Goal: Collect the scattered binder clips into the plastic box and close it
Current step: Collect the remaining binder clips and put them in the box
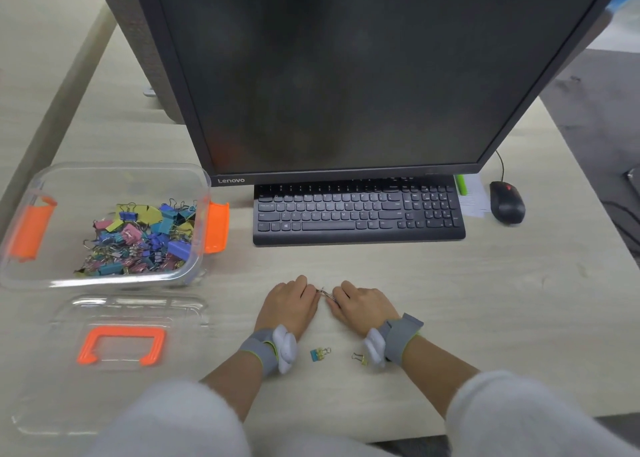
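The clear plastic box [31, 276] with orange latches stands open at the left, holding a heap of several coloured binder clips [142, 238]. Its clear lid [114, 384] with an orange handle lies flat on the desk in front of it. My left hand [289, 306] and my right hand [360, 306] rest side by side on the desk, fingers curled, pinching a small clip [323, 292] between them; only its wire loops show. Two loose clips lie nearer me: a teal and yellow one [319, 353] and a yellow one [360, 358].
A dark monitor [346, 75] stands behind the hands, with a black keyboard [358, 212] under it. A black mouse [506, 202] and a paper with a green marker [461, 184] sit at the right. The desk's near edge runs just below my forearms.
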Tool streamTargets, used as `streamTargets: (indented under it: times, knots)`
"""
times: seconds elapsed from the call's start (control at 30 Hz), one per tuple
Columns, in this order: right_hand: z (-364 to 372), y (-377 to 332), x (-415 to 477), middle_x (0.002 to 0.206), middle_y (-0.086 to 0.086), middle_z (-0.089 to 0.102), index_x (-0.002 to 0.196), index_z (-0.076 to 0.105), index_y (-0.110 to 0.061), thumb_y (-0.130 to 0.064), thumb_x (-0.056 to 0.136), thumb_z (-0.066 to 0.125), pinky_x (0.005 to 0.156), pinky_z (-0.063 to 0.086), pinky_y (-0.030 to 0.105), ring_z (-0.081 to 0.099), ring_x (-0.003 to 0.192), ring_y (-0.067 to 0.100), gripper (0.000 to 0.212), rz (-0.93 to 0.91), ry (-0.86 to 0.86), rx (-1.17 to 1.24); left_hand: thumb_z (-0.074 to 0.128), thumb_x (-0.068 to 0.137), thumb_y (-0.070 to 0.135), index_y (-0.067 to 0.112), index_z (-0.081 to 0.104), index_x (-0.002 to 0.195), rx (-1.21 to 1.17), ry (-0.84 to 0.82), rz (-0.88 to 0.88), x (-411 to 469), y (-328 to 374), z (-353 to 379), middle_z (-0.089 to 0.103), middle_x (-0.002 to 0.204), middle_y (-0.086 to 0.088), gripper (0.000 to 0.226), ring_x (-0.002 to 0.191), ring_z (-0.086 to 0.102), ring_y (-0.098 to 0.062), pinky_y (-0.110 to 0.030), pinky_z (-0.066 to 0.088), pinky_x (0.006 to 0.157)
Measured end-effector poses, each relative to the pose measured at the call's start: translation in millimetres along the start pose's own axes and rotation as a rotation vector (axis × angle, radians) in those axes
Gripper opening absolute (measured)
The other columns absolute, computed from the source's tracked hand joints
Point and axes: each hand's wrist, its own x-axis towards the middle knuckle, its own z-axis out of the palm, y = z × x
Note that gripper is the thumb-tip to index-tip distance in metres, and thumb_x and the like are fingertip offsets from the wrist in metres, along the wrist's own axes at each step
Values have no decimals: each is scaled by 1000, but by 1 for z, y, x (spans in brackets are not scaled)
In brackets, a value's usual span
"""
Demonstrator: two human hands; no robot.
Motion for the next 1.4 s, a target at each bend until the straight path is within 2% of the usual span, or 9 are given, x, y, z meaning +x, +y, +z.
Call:
streamTargets:
  times: [0.1, 0.27, 0.37, 0.5, 0.67, 0.83, 0.97, 1.1, 1.4]
  knots:
    - [-6, 1, 3, 51, 4, 54, 52, 55, -12, -29, 84, 60, 27, 34, 20, 47, 30, 24, 37, 140, -176, 108, 84, 58, 14, 10, 55, 52, 6, -69, -25, 2, -3, -4, 51, 54, -7, 29, 34, 41, -23, -22, 26, 35]
    - [-5, 7, 14, 60, 6, 49, 57, 25, -21, -37, 97, 42, 62, 36, 34, 47, 67, 28, 47, 756, -504, 572, 88, 54, 16, 10, 57, 53, -3, -134, -36, 6, -3, -7, 56, 58, -7, 31, 28, 39, -23, -19, 22, 30]
    - [-11, 8, 19, 70, 12, 58, 62, 41, -16, -35, 96, 47, 64, 44, 31, 51, 63, 25, 39, 969, -472, 747, 82, 65, 20, 11, 58, 63, 15, -178, -62, 13, -1, -10, 57, 61, -5, 26, 34, 47, -23, -22, 30, 31]
    - [-21, 10, 17, 61, 6, 47, 90, 49, -9, -16, 96, 46, 31, 29, 12, 42, 30, 7, 10, 1239, -325, 1186, 38, 87, 4, 15, 38, 100, -49, -394, -154, 14, -6, -4, 34, 87, -6, 16, 64, 41, -30, -36, 35, 57]
    - [-29, 14, 18, 48, 2, 41, 81, 56, -8, -15, 96, 42, 29, 17, 11, 27, 25, 7, 22, 1579, -190, 1835, 30, 85, 13, 28, 20, 82, -300, -413, -350, 18, -6, -2, 39, 75, -1, 18, 57, 37, -25, -29, 30, 49]
    - [-31, 21, 8, 44, 1, 46, 83, 54, -6, -16, 95, 33, 27, 23, 13, 33, 28, 8, 27, 1624, -125, 2388, 38, 97, 20, 16, 48, 102, -663, -197, -615, 23, -12, -4, 50, 73, 1, 12, 62, 45, -26, -27, 34, 56]
    - [-32, 22, -1, 53, 4, 52, 75, 51, -8, -39, 98, 30, 31, 28, 14, 43, 35, 10, 44, 1630, -86, 2450, 45, 91, 6, 16, 54, 74, -1487, -91, -1046, 29, -11, -23, 39, 54, 0, 21, 35, 28, -10, -12, 19, 36]
    - [-38, 26, 0, 50, 1, 51, 62, 44, -12, -38, 96, 43, 28, 28, 12, 45, 34, 7, 43, 1671, -111, 2406, 41, 90, 20, 16, 44, 64, -1980, -182, -1125, 27, -24, -42, 38, 50, 5, 27, 31, 27, -7, -14, 18, 32]
    - [-43, 32, -11, 82, 4, 55, 110, 59, -5, 4, 90, 36, 33, 36, 13, 49, 41, 5, 32, 1573, -172, 2172, 52, 94, 25, 19, 36, 68, -1762, -115, -1168, 9, -35, -46, 39, 43, 8, 32, 31, 26, -5, -10, 17, 31]
